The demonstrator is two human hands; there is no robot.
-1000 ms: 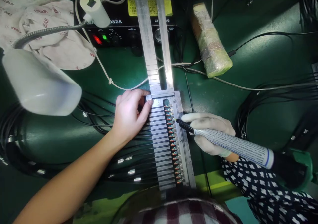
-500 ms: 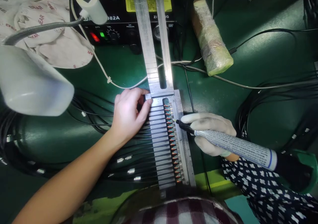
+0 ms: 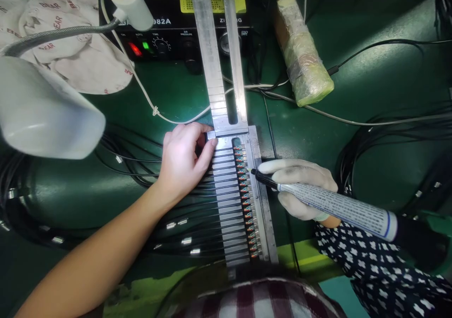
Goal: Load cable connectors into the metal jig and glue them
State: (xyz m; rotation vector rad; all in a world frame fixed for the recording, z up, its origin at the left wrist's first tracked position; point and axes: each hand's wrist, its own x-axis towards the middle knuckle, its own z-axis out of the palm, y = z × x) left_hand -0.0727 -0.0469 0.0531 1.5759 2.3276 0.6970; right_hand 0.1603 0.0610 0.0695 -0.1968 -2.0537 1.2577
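The fixture (image 3: 226, 191) lies between left hand (image 3: 183, 155), pinching its edge, and right hand (image 3: 305, 173), gripping a pen (image 3: 339, 208).

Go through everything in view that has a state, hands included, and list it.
Left hand: bare, pinching the fixture's far-left corner
Right hand: gloved, gripping the tool
Tool: slanted, tip at the connectors, contact unclear
Fixture: loaded with a row of cables
Connectors: exposed
Red switch: lit
Green switch: lit
Cloth: rumpled
Block: film-wrapped
White cord: knotted
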